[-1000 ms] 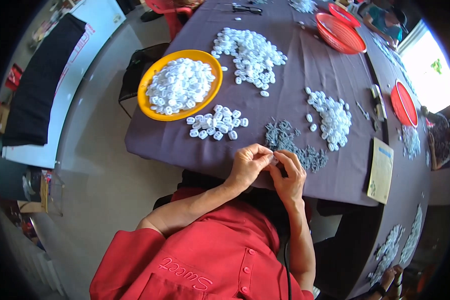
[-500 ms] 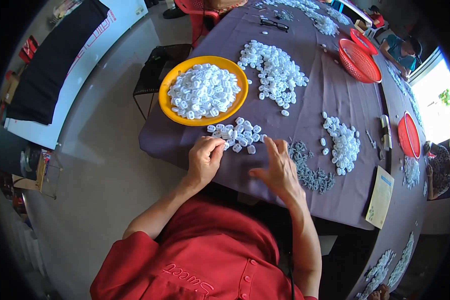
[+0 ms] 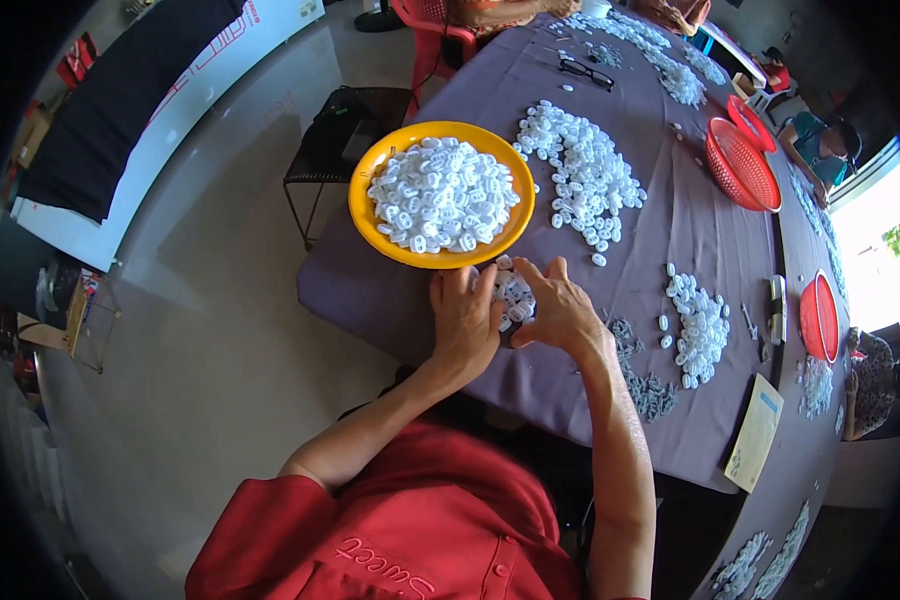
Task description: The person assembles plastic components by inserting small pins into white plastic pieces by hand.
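My left hand point(image 3: 464, 325) and my right hand point(image 3: 566, 312) cup the two sides of a small heap of white oval plastic pieces point(image 3: 513, 298). This heap lies on the cloth, just in front of a yellow plate point(image 3: 357, 205). Curved fingers on my left hand stand apart, touching the heap's left edge and partly covering it. On the right, my thumb and fingers are spread around the other side. More of the same white pieces point(image 3: 445, 195) are piled high in the plate. Neither hand lifts anything that I can see.
Beyond the plate lies a larger white pile point(image 3: 585, 175). Right of my right hand are small grey parts point(image 3: 652, 396) and another white pile point(image 3: 702, 330). Red baskets point(image 3: 745, 170), eyeglasses point(image 3: 587, 73) and a yellowish paper point(image 3: 755, 432) rest on the table. A black stool point(image 3: 345, 135) stands left. Other people sit around.
Both hands have closed in on the small heap, which is now gathered tighter between them. The view has shifted, so the whole table appears lower and further right.
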Tool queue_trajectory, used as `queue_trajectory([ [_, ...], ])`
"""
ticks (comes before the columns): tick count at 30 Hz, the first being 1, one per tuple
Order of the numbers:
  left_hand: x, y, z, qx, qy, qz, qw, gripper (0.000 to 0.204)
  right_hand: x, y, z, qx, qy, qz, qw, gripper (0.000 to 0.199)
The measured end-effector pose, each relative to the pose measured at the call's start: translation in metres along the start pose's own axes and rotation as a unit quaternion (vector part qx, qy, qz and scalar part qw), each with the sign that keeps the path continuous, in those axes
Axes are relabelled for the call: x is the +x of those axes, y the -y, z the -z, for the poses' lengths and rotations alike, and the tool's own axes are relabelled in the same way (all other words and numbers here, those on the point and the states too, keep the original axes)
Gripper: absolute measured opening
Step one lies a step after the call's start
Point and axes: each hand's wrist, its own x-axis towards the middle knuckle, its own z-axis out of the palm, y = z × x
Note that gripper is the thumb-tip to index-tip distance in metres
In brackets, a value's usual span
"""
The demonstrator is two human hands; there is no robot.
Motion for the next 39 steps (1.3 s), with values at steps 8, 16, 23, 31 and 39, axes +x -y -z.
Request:
queue_trajectory([
  [8,0.005,-0.008,-0.029,-0.072,-0.047,-0.023,0.996,0.043,0.000,0.000,-0.012,0.059,-0.039,0.014,0.997,0.073],
  [16,0.017,-0.016,-0.045,-0.266,-0.112,0.023,0.957,0.022,0.003,-0.016,-0.042,0.186,-0.243,0.037,0.951,0.036],
  [23,0.026,-0.039,-0.043,-0.386,-0.132,0.072,0.910,0.015,0.003,-0.030,-0.069,0.332,-0.274,0.026,0.902,0.022],
  [31,0.075,-0.025,-0.013,-0.436,-0.199,0.063,0.875,0.013,0.048,0.007,-0.018,0.327,-0.227,0.038,0.916,0.024],
  [39,0.133,0.044,0.014,-0.486,-0.124,0.147,0.853,0.022,0.123,0.043,0.003,0.299,-0.176,0.013,0.938,0.034],
])
